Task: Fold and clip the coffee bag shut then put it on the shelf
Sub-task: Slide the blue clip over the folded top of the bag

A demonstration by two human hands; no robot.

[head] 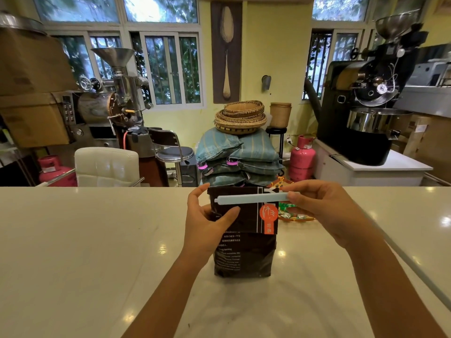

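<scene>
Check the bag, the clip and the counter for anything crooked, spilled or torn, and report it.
Nothing stands out. The coffee bag stands upright on the counter, top folded down, with the pale blue clip lying level across the fold. The left hand steadies the bag; the right hand pinches the clip's end. No spill shows.

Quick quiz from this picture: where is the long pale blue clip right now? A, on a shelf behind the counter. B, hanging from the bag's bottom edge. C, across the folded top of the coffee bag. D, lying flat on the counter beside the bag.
C: the pale blue clip lies across the folded top of the coffee bag, with the right hand pinching its end and the left hand steadying the bag.
</scene>
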